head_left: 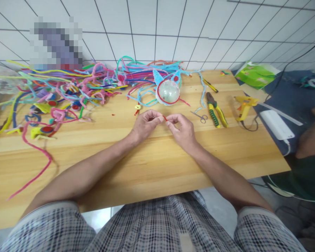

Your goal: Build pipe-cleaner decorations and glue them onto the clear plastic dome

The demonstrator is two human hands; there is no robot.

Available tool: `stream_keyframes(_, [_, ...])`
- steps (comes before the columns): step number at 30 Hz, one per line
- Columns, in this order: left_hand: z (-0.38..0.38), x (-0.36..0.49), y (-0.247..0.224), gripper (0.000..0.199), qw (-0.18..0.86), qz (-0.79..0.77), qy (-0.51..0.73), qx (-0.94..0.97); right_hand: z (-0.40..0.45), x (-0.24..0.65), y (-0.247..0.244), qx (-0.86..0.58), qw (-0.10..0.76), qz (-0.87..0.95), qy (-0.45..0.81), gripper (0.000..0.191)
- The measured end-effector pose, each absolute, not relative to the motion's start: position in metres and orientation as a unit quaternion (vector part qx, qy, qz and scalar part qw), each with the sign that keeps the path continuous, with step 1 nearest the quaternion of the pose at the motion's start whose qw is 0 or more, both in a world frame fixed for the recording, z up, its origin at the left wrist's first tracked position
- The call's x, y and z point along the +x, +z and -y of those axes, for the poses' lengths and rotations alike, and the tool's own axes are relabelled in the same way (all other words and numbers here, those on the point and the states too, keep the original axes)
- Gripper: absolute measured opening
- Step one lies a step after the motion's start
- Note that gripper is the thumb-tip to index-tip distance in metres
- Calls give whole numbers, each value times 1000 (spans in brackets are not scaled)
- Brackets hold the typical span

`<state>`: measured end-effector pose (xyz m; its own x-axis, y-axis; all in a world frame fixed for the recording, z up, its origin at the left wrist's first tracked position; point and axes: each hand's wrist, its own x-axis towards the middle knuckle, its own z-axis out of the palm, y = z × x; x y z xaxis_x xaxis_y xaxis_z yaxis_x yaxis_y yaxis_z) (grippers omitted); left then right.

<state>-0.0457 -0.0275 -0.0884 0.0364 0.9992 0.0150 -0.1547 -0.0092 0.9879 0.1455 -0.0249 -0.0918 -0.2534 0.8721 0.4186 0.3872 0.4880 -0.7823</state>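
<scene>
Left hand [147,125] and right hand [183,129] pinch a short red pipe-cleaner piece [165,118] between them, near the clear ball [170,91]; blue ears [158,77] and a red ring [157,92] already trim that; the piece looks unattached.

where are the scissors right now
In the head view, the scissors lie on the wooden table, between the person's right hand and the green-and-yellow pliers to its right.

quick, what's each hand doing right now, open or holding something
Left hand: closed, fingers pinching one end of a short red piece.
Right hand: closed, fingers pinching the other end of the same piece.
</scene>
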Motion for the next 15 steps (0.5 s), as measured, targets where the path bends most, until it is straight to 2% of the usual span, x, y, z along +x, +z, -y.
stream_keyframes(3, [30,-41,-87,58,573,-436,547,427,26,141,-92,-428,444,685,388,13])
stream_keyframes(7, [31,-38,-88,59,598,-420,545,410,22,142,-90,-428,444,627,476,25])
stream_keyframes(11, [28,-42,-90,57,604,-411,526,435,15,149,-88,-429,436,601,514,36])
stream_keyframes(15, [22,-55,-86,52,586,-405,474,517,13,154,-85,-431,405,626,508,33])
